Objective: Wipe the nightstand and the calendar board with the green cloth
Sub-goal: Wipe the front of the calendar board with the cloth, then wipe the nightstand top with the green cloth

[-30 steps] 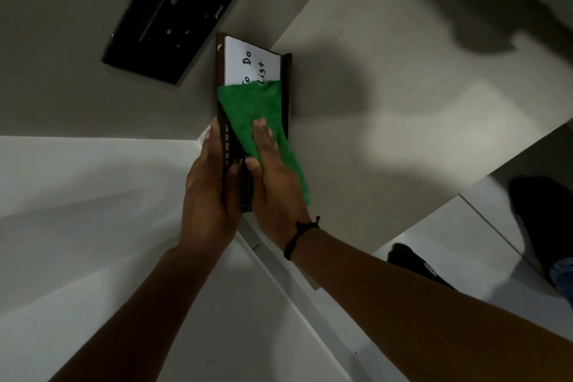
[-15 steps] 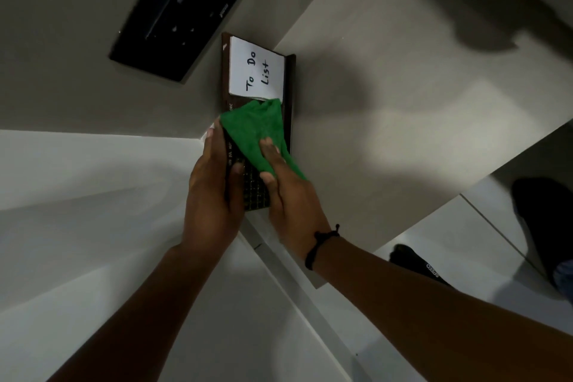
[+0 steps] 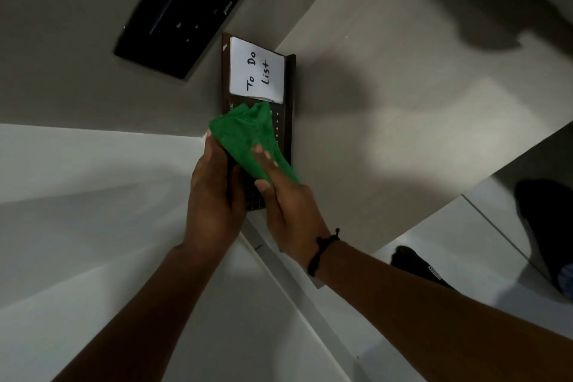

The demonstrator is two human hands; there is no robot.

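The dark brown calendar board stands on the beige nightstand top, leaning against the wall. A white "To Do List" note covers its upper part. My left hand grips the board's near left edge. My right hand presses the green cloth flat against the board's lower half, just under the note. The cloth hides most of the date grid.
A black wall panel with switches sits above and left of the board. A white bed surface lies to the left. Dark footwear and a foot are on the floor at right.
My right hand has dragged the cloth down the board, off the note, so the whole "To Do List" sheet now shows. The left hand keeps its hold.
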